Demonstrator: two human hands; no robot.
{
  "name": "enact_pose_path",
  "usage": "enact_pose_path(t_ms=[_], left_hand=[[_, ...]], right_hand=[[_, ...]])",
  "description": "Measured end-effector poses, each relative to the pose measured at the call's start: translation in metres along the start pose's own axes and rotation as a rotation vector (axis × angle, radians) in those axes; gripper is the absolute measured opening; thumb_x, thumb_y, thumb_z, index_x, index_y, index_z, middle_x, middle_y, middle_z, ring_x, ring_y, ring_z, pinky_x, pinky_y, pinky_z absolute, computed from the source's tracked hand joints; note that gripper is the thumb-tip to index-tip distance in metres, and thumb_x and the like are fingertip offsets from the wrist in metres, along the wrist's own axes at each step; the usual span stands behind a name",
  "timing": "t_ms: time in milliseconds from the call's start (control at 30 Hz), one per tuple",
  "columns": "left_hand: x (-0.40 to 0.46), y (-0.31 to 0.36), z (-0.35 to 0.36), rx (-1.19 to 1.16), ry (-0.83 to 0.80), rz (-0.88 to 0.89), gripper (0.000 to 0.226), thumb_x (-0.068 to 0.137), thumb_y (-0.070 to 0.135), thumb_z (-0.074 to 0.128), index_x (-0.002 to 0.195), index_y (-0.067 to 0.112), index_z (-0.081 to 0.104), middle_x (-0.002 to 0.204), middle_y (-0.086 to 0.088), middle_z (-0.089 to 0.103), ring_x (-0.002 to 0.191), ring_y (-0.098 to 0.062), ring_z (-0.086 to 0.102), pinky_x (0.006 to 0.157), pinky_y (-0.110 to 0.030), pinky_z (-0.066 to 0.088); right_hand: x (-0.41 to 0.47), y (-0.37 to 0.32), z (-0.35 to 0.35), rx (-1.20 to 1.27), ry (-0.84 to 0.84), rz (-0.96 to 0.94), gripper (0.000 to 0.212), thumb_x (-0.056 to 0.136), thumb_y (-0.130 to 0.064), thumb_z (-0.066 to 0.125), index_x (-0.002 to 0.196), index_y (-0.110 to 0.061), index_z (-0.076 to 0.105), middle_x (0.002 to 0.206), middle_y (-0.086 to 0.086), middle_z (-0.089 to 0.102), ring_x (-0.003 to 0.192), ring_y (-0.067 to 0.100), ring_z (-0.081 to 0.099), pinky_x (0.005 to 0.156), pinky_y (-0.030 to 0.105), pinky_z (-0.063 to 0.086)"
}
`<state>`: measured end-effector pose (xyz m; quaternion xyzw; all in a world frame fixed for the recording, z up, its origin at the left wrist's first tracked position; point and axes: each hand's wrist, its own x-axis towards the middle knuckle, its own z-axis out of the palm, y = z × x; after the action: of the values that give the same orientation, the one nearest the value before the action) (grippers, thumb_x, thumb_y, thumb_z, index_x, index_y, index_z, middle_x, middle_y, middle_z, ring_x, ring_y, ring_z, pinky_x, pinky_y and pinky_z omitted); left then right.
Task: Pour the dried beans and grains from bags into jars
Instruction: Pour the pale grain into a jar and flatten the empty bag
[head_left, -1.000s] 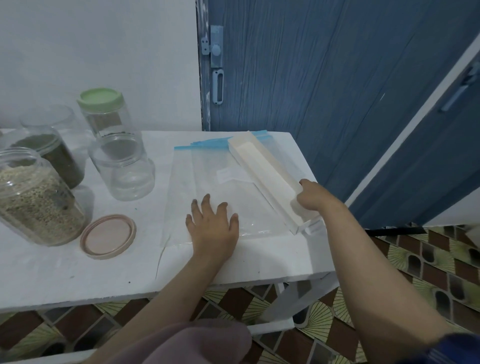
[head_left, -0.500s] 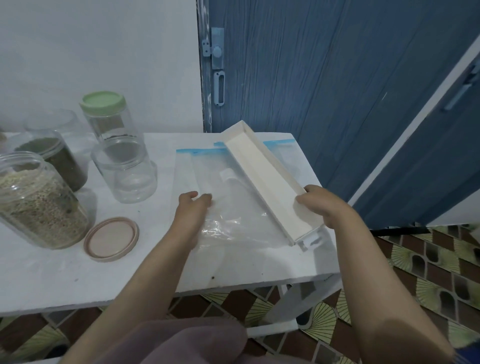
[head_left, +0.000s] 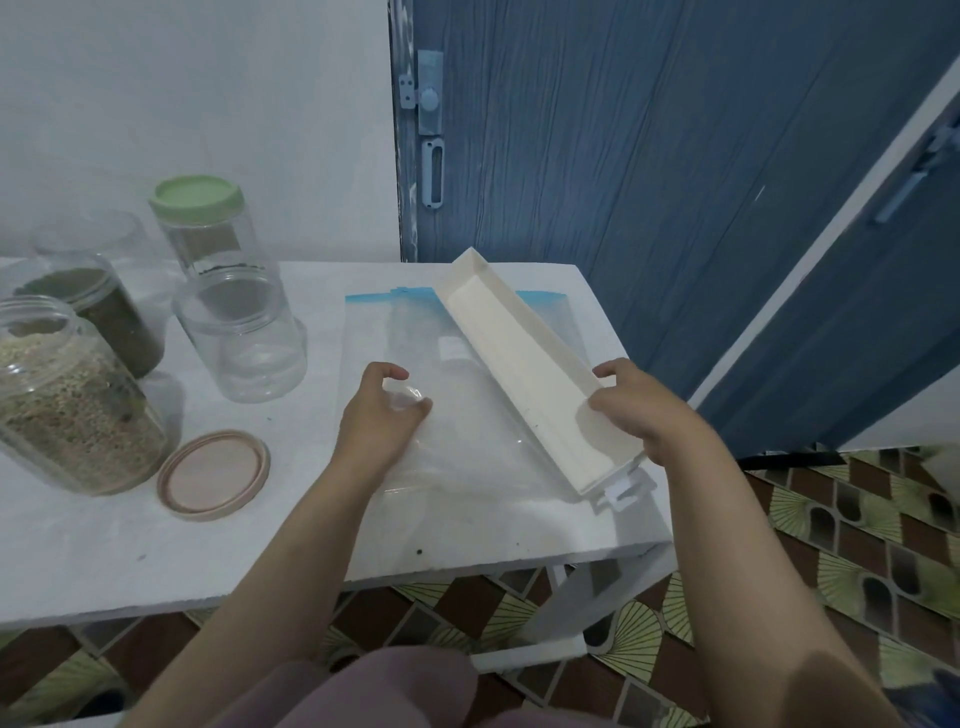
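Note:
Flat clear zip bags (head_left: 467, 415) with blue seal strips lie on the white table (head_left: 130, 551). My left hand (head_left: 376, 418) pinches and crumples the plastic near the bags' left side. My right hand (head_left: 641, 410) grips the near end of a long cream tray (head_left: 524, 358), tilted up over the bags' right part. At the left stand a lidless jar of pale grain (head_left: 67, 400), a jar of dark green beans (head_left: 111, 317), an empty clear jar (head_left: 244, 338) and a green-lidded jar (head_left: 208, 228).
A beige jar lid (head_left: 214, 474) lies on the table near the grain jar. A blue door (head_left: 623, 156) stands close behind the table's right end. Patterned floor tiles (head_left: 857, 545) show past the table's right and front edges.
My left hand went from lying flat on the bags to pinching and gathering the plastic. My right hand lifted the tray's far end and swung it up off the bags.

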<state>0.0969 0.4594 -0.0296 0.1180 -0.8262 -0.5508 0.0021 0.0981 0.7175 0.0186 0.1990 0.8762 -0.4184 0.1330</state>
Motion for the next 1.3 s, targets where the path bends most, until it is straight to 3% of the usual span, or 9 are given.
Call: enact_pose_path(t_ms=[133, 233, 433, 567, 767, 933, 1067, 1167, 1300], left_hand=[[-0.001, -0.003, -0.015, 0.182, 0.096, 0.051, 0.030, 0.091, 0.037, 0.064, 0.114, 0.026, 0.048, 0.074, 0.004, 0.049, 0.072, -0.019, 0.055, 0.061, -0.031, 0.038], [-0.007, -0.004, -0.026, 0.251, 0.173, 0.047, 0.039, 0.094, 0.042, 0.059, 0.125, 0.025, 0.045, 0.078, 0.001, 0.055, 0.087, -0.029, 0.060, 0.070, -0.033, 0.041], [-0.032, -0.019, -0.034, 0.177, 0.081, -0.125, 0.063, 0.099, 0.034, 0.054, 0.150, 0.009, 0.028, 0.141, -0.014, 0.051, 0.128, -0.032, 0.049, 0.100, -0.036, 0.039], [-0.036, -0.024, -0.033, 0.236, 0.026, -0.148, 0.041, 0.096, 0.028, 0.058, 0.129, 0.007, 0.045, 0.117, -0.007, 0.054, 0.103, -0.025, 0.051, 0.082, -0.033, 0.040], [-0.034, -0.019, -0.031, 0.341, 0.033, -0.140, 0.040, 0.097, 0.041, 0.053, 0.118, 0.007, 0.049, 0.116, -0.010, 0.050, 0.121, -0.037, 0.041, 0.096, -0.040, 0.036], [-0.033, -0.023, -0.035, 0.237, 0.044, -0.120, 0.022, 0.100, 0.029, 0.050, 0.107, 0.011, 0.039, 0.109, -0.011, 0.053, 0.104, -0.030, 0.053, 0.078, -0.035, 0.040], [-0.041, -0.027, -0.031, 0.312, -0.027, -0.131, 0.057, 0.089, 0.013, 0.063, 0.136, 0.017, 0.031, 0.118, -0.013, 0.048, 0.102, -0.029, 0.050, 0.078, -0.034, 0.041], [-0.043, -0.025, -0.031, 0.344, -0.069, -0.054, 0.092, 0.079, -0.001, 0.062, 0.149, 0.033, 0.015, 0.096, 0.001, 0.051, 0.105, -0.029, 0.048, 0.085, -0.037, 0.043], [-0.040, -0.020, -0.031, 0.313, -0.032, -0.008, 0.079, 0.083, 0.017, 0.067, 0.146, 0.028, 0.022, 0.093, 0.006, 0.056, 0.107, -0.027, 0.051, 0.090, -0.038, 0.044]], right_hand=[[-0.010, -0.005, -0.002, 0.123, -0.027, -0.015, 0.047, 0.093, -0.013, 0.048, 0.134, -0.034, 0.043, 0.115, 0.003, 0.058, 0.103, 0.025, 0.058, 0.087, 0.038, 0.048], [-0.012, -0.012, 0.003, 0.232, -0.026, -0.058, 0.039, 0.095, -0.005, 0.045, 0.128, -0.026, 0.052, 0.101, -0.002, 0.063, 0.082, 0.018, 0.061, 0.066, 0.029, 0.047], [-0.012, -0.008, 0.024, 0.138, -0.104, 0.039, 0.025, 0.094, -0.004, 0.046, 0.115, -0.011, 0.058, 0.096, 0.007, 0.063, 0.074, 0.021, 0.058, 0.061, 0.028, 0.044], [-0.012, -0.005, 0.036, 0.067, -0.090, 0.048, 0.022, 0.094, -0.006, 0.043, 0.113, -0.008, 0.055, 0.099, 0.007, 0.057, 0.075, 0.018, 0.051, 0.059, 0.029, 0.037], [-0.011, -0.003, 0.043, 0.056, -0.037, 0.009, 0.021, 0.092, -0.002, 0.044, 0.107, -0.010, 0.057, 0.093, 0.004, 0.057, 0.074, 0.018, 0.051, 0.060, 0.028, 0.038], [-0.013, 0.002, 0.043, 0.080, -0.037, -0.016, 0.027, 0.090, 0.002, 0.044, 0.109, -0.011, 0.059, 0.092, 0.003, 0.060, 0.075, 0.019, 0.055, 0.060, 0.028, 0.042], [-0.013, 0.002, 0.035, -0.007, -0.084, 0.034, 0.026, 0.091, -0.003, 0.042, 0.111, -0.013, 0.055, 0.104, 0.008, 0.060, 0.089, 0.027, 0.057, 0.072, 0.033, 0.044], [-0.018, 0.002, 0.033, -0.066, -0.129, 0.060, 0.029, 0.092, -0.007, 0.038, 0.117, -0.017, 0.049, 0.105, 0.007, 0.057, 0.093, 0.029, 0.055, 0.072, 0.034, 0.042], [-0.022, 0.003, 0.037, 0.013, -0.146, 0.026, 0.032, 0.093, -0.008, 0.036, 0.120, -0.021, 0.047, 0.111, 0.008, 0.059, 0.100, 0.030, 0.060, 0.072, 0.034, 0.045]])
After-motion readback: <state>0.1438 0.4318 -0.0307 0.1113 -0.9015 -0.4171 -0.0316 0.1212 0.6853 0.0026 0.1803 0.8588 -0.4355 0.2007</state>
